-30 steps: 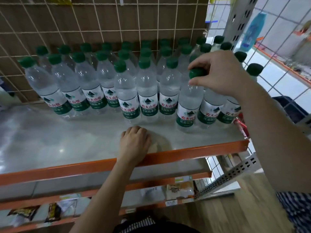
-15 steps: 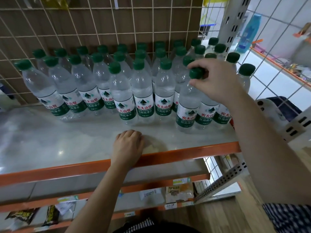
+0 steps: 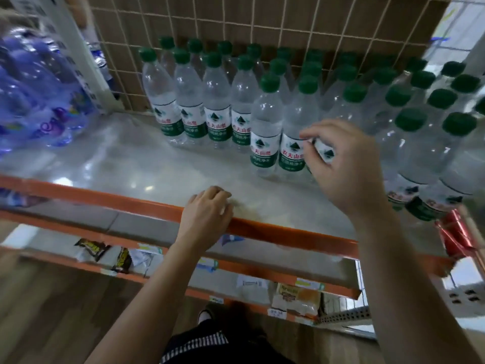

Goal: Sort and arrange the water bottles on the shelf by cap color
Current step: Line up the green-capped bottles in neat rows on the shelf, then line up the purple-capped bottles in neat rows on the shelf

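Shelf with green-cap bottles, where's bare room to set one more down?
Bare shelf lies between the blue-wrapped pack and the leftmost green-cap bottles, down to the orange lip. A narrower strip runs before the bottles, by the left hand. The right side is packed back to the wire grid.

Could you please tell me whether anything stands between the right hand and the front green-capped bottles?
Nothing visible does. The right hand hovers just in front of the green-capped bottles, over bare shelf; the left hand rests off to the side, on the shelf's orange edge.
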Available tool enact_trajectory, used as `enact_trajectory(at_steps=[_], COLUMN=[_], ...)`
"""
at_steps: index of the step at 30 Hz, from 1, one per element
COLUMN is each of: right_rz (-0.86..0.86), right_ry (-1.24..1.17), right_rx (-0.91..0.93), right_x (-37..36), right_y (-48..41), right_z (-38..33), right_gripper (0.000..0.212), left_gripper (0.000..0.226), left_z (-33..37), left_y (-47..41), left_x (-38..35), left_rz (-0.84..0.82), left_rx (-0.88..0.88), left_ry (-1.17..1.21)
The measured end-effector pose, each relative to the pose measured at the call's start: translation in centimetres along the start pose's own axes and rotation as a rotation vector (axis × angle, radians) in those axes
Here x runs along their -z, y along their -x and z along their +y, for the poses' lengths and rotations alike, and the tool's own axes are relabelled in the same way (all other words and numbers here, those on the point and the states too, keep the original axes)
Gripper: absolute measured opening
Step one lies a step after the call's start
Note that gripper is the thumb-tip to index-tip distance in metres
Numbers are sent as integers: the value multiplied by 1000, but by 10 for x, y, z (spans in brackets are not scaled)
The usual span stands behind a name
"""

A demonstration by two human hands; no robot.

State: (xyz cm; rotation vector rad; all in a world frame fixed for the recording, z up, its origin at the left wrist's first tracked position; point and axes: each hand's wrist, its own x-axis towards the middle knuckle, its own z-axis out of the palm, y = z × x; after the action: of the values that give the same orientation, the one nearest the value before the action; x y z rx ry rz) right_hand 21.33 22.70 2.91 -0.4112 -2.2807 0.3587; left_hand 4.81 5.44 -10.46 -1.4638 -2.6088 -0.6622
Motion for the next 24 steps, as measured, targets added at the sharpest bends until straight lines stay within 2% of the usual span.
enact_trajectory(at_steps=[5,11,14,19,24], right_rz=[-260,-484,-525,-552,-516], right_ry=[-175,-316,-339,-379,-394], right_rx=[-38,32,80,145,153], right_x=[-76,-171,-215,-283,-328], right_y=[0,-11,-21,-38,-67], right_z=[-49,-141,-196,-289,-349], right_gripper=[16,16,17,21,22], left_gripper=[25,25,26,25,28], left_z=[-62,-144,-189,-271,-339], left_y=[41,89,108,132,125], left_x=[47,104,137,198,243], left_rz=[93,232,259,370,339], left_rx=[170,308,364,317,251], left_ry=[-76,-116,-126,-188,-189])
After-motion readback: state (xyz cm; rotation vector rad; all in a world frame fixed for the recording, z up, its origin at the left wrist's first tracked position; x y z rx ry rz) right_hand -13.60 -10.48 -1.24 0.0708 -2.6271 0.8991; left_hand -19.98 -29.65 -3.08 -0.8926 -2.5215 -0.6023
